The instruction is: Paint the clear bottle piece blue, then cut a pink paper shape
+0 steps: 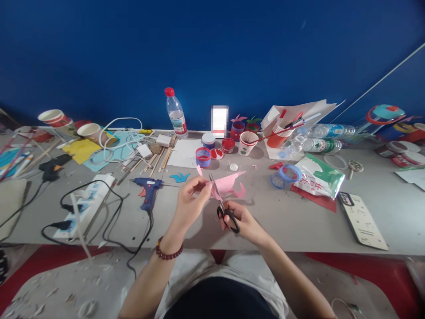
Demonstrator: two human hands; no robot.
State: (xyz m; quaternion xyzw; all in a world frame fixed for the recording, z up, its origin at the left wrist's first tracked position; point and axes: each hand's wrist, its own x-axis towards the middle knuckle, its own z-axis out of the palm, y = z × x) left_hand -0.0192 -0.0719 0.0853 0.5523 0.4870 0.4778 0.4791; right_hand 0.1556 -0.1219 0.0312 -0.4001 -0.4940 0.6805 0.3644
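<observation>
My left hand (195,195) pinches a piece of pink paper (229,183) above the middle of the table, its edges cut into pointed shapes. In my right hand (241,220) are scissors with black handles (233,223), fingers through the loops. Their blades cross the paper close to my left fingertips. Left of the paper lies a blue leaf-shaped paper cutout (179,177). A blue hot glue gun (148,191) rests farther left, its nozzle pointing left.
A white power strip (86,207) with black cables lies at left. Behind my hands stand a red-capped bottle (176,114), a paper cup (248,144) and small purple-and-red tubs (203,157). At right are a clear-and-blue ring (290,173), plastic bottles (321,145) and a phone (363,221).
</observation>
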